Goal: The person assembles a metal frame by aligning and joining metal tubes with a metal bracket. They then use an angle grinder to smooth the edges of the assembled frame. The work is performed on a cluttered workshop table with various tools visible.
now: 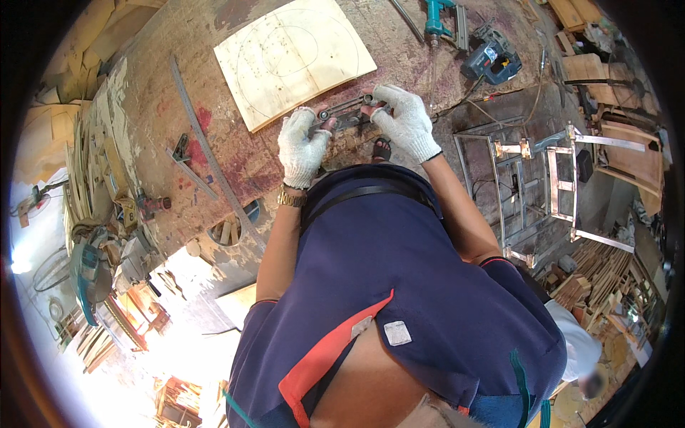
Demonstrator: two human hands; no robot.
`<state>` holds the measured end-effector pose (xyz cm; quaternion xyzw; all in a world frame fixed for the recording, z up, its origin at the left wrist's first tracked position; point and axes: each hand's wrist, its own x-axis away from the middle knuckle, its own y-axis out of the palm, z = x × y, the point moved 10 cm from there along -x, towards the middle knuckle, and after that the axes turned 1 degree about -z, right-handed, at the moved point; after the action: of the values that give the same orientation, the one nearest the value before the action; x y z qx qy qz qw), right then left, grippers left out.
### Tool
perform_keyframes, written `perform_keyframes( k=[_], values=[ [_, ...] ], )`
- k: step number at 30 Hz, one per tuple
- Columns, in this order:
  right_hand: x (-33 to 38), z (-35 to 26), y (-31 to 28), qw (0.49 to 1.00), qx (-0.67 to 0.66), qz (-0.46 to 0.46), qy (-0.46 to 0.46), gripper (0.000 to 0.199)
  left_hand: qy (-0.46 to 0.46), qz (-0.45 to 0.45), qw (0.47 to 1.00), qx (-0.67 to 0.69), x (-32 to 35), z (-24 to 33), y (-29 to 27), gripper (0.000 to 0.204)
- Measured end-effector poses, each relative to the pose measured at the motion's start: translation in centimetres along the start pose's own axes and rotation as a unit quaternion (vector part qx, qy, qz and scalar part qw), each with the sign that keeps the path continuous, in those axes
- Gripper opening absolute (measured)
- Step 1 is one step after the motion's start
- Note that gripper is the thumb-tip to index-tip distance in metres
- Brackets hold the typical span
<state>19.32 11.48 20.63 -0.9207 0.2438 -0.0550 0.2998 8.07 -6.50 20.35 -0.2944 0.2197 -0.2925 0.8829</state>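
White knitted gloves with bare fingertips cover both my hands. My left hand (302,146) and my right hand (407,123) are closed round opposite ends of a narrow dark metal tool with rounded ends (345,113). Its exact kind I cannot make out. It is held level at the near edge of the worktable, in front of my waist. Just beyond it lies a square light plywood board (296,60) with pencilled circles and curves on its face. Parts of the tool are hidden by my fingers.
On the worn worktable (250,167), a long metal ruler (207,146) and a small square (193,171) lie left. A teal nail gun (439,21) and dark jigsaw (491,58) are far right. Metal frames (553,178) stand right; a person's white sleeve (571,342) is behind.
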Motion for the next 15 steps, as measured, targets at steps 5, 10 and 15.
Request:
perform_keyframes(
  k=[5,10,15],
  values=[
    [-0.12,-0.12,0.02,1.000,0.014,0.011,-0.020,0.029,-0.002,-0.004,1.000,-0.009,-0.02,0.02,0.00,0.032],
    [-0.19,-0.08,0.03,1.000,0.024,0.003,-0.011,0.026,-0.005,-0.014,1.000,-0.005,-0.09,-0.08,0.05,0.030],
    [-0.28,-0.04,0.13,0.999,0.035,-0.003,-0.009,0.018,0.002,-0.014,1.000,-0.010,-0.07,-0.41,0.14,0.030]
  ],
)
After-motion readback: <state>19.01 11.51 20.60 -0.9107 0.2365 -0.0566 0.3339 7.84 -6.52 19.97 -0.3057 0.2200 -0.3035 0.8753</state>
